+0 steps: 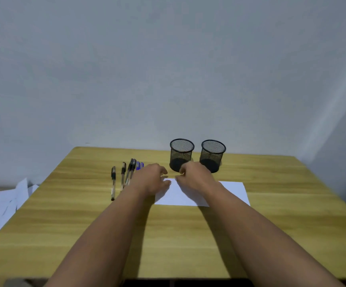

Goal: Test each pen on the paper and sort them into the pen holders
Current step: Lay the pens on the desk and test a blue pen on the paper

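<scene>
Head view: both pen holders (181, 155) (213, 156) look empty, paper (233, 189) shows no marks; task seems not started, all pens left. Pens (126, 175) lie in row left of paper, long axis toward wall, caps far. Left hand (152, 178) and right hand (195, 176) over paper's far-left corner, fingers loosely curled; holding anything, cannot tell.
</scene>
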Demonstrator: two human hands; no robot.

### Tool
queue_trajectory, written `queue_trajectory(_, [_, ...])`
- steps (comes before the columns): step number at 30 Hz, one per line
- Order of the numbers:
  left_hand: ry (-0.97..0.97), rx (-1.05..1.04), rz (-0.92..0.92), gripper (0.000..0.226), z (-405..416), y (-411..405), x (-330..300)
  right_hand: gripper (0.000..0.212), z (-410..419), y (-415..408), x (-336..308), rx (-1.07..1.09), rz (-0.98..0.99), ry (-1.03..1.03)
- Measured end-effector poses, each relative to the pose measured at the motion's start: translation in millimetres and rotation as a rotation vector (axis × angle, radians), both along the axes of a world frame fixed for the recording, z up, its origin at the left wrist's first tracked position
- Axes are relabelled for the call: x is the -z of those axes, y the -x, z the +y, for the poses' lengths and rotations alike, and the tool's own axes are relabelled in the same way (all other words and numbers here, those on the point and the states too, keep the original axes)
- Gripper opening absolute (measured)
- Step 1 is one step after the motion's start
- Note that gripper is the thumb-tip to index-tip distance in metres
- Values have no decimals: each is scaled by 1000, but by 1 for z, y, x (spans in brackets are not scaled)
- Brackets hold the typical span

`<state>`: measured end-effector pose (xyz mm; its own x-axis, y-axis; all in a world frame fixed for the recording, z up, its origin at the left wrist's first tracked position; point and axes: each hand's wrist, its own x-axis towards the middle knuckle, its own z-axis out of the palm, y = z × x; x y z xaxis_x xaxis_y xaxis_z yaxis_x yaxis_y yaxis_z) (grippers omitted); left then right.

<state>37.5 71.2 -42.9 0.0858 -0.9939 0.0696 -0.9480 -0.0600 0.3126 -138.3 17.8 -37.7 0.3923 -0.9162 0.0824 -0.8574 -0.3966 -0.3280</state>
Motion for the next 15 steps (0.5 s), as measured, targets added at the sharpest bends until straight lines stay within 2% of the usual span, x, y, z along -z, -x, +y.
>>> queue_trajectory(4, [-2, 31, -83, 46, 3, 10, 11, 39, 9, 19, 10, -36, 61, 15])
queue_trajectory(8, [44, 39, -95, 36, 3, 19, 14, 34, 9, 23, 10, -32, 73, 40])
queue_trajectory(15, [91, 16, -100, 43, 1, -4, 8, 23, 1, -5, 2, 1, -33, 6])
